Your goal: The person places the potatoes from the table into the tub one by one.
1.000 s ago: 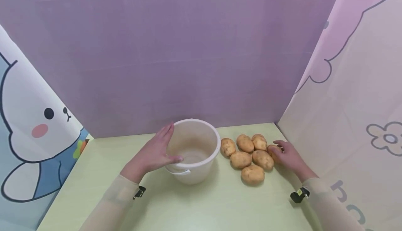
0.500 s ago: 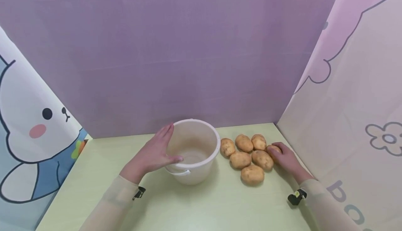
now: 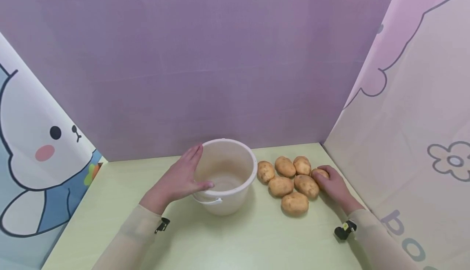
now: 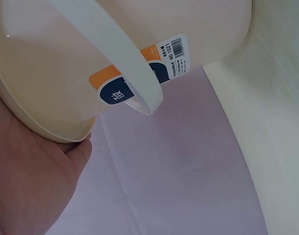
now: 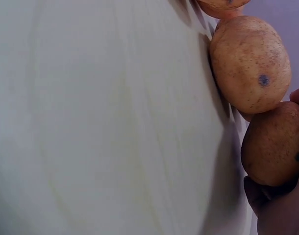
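In the head view my left hand (image 3: 179,179) lies against the left side of a pale plastic bucket (image 3: 229,200). Its fingers are straight along the rim, and the thumb reaches over the opening. The left wrist view has the palm right at the bucket's rim (image 4: 29,122). My right hand (image 3: 335,186) grips the rightmost potato (image 3: 320,173), partly hidden under the fingers. Close up in the right wrist view, that potato (image 5: 272,144) sits between thumb and fingers, against another potato (image 5: 250,63). Several more brown potatoes (image 3: 280,187) lie clustered right of the bucket.
A white handle (image 4: 135,68) hangs down the bucket's side, over a printed label (image 4: 174,58). Everything stands on a pale green table (image 3: 235,245). A purple backdrop (image 3: 220,78) rises behind, and printed cartoon panels flank both sides, the right one (image 3: 411,139) near the right arm.
My right hand has closed its fingers around the rightmost potato, and the wrist has shifted slightly left. The left hand and the bucket stay in place.
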Tool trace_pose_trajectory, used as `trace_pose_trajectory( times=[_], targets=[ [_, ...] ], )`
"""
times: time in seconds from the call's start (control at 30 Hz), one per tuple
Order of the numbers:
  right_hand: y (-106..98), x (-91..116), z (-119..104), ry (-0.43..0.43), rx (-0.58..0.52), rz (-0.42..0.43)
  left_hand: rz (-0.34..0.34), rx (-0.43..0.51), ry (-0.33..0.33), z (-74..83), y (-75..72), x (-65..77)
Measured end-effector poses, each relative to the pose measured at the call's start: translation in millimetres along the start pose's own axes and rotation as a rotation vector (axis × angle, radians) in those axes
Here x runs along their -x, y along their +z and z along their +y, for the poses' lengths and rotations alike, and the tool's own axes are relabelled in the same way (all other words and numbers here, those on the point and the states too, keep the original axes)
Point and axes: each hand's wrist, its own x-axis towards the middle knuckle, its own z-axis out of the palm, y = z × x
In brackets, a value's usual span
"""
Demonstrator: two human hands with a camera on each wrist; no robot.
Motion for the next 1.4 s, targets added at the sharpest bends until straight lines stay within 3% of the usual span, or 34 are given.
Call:
trace_pose_trajectory(
  times=[0.23,0.43,0.7,0.97,1.2,1.4],
  targets=[
    [-5.1,-0.5,-7.7,-0.099,0.031,0.090,0.000,0.010,-0.009,2.4,-1.2,0.6],
    [-8.4,-1.0,-22.1,-0.174,0.023,0.109,-0.005,0.000,-0.010,1.5,-0.9,0.5],
    [-7.5,-5.7,-43.1,-0.272,0.013,0.107,-0.011,0.010,0.006,0.7,-3.7,-0.5],
    [-3.3,-8.0,-67.0,-0.295,0.010,0.082,-0.004,0.018,0.018,-1.7,-2.6,-0.8],
    [1.9,-15.5,-92.3,-0.426,0.015,0.099,0.005,0.022,0.013,-1.7,-2.6,0.7],
    [5.7,-20.1,-113.0,-0.491,0.027,0.085,0.003,0.018,0.006,-3.6,-0.5,0.6]
  ],
)
